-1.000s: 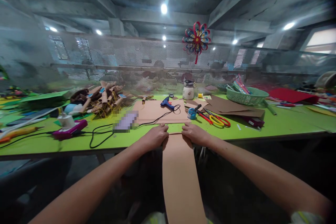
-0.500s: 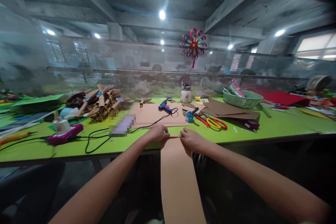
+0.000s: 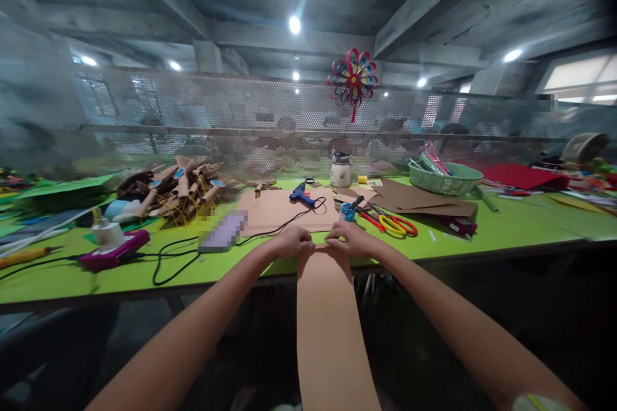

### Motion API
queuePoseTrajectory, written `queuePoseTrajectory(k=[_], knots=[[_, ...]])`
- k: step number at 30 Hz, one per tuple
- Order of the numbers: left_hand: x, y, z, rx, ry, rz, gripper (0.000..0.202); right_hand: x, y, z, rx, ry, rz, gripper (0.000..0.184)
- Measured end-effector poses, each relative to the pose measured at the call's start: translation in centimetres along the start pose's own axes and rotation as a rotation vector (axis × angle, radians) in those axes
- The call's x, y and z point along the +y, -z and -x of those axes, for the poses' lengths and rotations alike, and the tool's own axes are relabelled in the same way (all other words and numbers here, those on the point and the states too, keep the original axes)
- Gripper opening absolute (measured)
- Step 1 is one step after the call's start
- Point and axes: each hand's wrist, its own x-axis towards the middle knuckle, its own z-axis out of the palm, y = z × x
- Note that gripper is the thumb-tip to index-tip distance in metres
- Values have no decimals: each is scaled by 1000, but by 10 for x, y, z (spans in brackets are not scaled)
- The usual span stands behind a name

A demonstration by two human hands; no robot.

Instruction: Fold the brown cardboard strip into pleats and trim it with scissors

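A long tan paper strip (image 3: 330,321) hangs from the front edge of the green table (image 3: 506,231) down toward me. My left hand (image 3: 289,243) pinches its top left corner, fingers curled. On the top right corner my right hand (image 3: 349,239) is closed the same way. Both hands rest at the table edge, nearly touching each other. Just beyond them lies a tan cardboard sheet (image 3: 279,209) with a blue glue gun (image 3: 303,194) on it.
Red-and-yellow scissors (image 3: 393,223), a small blue pot (image 3: 346,210) and a white jar (image 3: 340,172) sit right of centre. A green basket (image 3: 446,178) stands far right. Rolled paper pieces (image 3: 186,187), a purple device (image 3: 113,253) and black cables (image 3: 173,260) lie left.
Both hands have drawn closer together along the strip's top edge and shifted slightly forward onto the table. The view has tilted a little.
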Motion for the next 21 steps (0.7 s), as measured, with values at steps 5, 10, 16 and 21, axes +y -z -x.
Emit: queuePoseTrajectory(k=[5, 10, 16, 21], knots=[[7, 10, 0, 36, -112, 24, 29, -4, 16, -19, -148, 41, -105, 21], [2, 22, 4, 21, -191, 60, 33, -2, 12, -29, -100, 44, -129, 18], [-17, 12, 0, -86, -122, 171, 32, -5, -11, -34, -106, 20, -88, 16], [-16, 8, -1, -15, -148, 106, 25, -2, -14, -32, -84, 29, -121, 19]])
